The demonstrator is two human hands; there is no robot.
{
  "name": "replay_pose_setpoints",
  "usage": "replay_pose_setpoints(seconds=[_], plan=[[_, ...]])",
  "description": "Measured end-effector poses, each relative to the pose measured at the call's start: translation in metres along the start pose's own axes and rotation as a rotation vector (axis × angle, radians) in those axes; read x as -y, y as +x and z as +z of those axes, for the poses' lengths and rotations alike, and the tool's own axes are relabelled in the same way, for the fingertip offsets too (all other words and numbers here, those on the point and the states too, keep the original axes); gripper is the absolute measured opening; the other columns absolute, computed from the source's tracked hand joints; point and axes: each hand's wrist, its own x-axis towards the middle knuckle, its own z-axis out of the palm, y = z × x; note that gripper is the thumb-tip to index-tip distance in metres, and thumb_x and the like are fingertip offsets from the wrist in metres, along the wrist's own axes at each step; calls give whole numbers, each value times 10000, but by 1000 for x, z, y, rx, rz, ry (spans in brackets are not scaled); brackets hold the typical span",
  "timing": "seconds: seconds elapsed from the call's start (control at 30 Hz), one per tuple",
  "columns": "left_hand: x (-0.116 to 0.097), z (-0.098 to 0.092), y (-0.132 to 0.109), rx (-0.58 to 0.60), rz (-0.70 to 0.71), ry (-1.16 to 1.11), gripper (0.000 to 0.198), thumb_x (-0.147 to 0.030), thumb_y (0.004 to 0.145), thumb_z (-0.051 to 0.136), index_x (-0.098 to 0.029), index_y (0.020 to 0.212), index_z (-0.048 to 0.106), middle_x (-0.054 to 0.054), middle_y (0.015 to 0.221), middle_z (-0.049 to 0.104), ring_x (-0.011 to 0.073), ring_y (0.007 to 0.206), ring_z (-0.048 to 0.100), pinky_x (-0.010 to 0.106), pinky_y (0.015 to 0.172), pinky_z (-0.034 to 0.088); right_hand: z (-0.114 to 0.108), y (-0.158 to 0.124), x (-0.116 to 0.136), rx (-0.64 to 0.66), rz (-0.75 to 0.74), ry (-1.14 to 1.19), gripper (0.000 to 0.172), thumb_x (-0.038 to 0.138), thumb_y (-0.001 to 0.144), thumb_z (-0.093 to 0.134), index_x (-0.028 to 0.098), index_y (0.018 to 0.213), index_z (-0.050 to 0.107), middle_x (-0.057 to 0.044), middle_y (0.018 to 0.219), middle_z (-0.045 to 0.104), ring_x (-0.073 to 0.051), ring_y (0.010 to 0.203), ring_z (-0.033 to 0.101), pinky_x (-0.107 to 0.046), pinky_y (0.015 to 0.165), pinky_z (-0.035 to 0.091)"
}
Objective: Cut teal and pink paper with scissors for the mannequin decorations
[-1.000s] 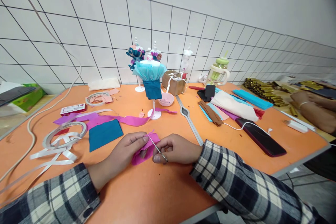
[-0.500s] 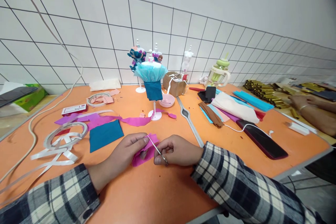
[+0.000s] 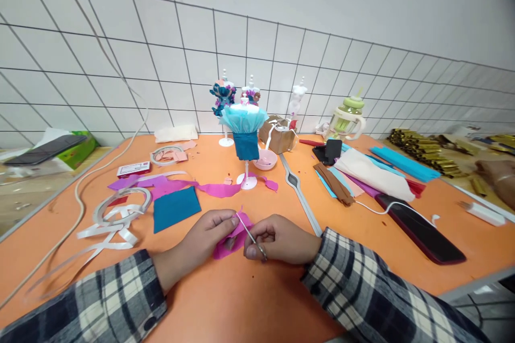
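Observation:
Pinched between the thumb and fingers of my left hand [image 3: 211, 233] is a piece of magenta crepe paper [image 3: 231, 246], hanging over the orange table. Small metal scissors [image 3: 249, 233] are in the closed fingers of my right hand [image 3: 279, 241], a finger loop showing below the thumb. Their slim blades point up and left across the paper to my left thumb; I cannot tell whether they are parted. Beyond my hands, a small white dress form [image 3: 249, 181] wears a teal wrap [image 3: 247, 146] and a light-blue ruffle [image 3: 244, 118]. A teal paper rectangle [image 3: 177, 209] lies left of my hands.
White tape rolls [image 3: 100, 209] and magenta strips [image 3: 219, 189] lie to the left. Behind are a pink bowl [image 3: 265, 159], a cardboard box [image 3: 277, 136] and a green-lidded bottle [image 3: 346, 118]. To the right are folded papers [image 3: 374, 174] and a phone [image 3: 422, 233] with a cable.
The view has turned left, so the table's things appear farther right. Both hands keep their hold on the paper and scissors, with little visible change between them.

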Motion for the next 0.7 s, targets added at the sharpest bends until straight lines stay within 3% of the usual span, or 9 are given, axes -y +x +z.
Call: replay_pose_setpoints(seconds=[0.17, 0.7], plan=[[-1, 0, 0, 8, 3, 5, 492, -623, 833, 626, -199, 601, 535, -28, 543, 516, 130, 514, 421, 252, 501, 322, 1, 0, 1, 0, 15, -5, 375, 484, 742, 827, 141, 760, 676, 50, 578, 520, -83, 545, 453, -222, 526, 318], [0, 0, 0, 17, -8, 31, 477, -596, 858, 601, -202, 599, 527, -32, 524, 519, 129, 492, 430, 253, 493, 324, -1, 1, -1, -3, 19, 25, 475, 558, 673, 852, 128, 800, 695, 32, 622, 569, -92, 577, 503, -228, 572, 398]])
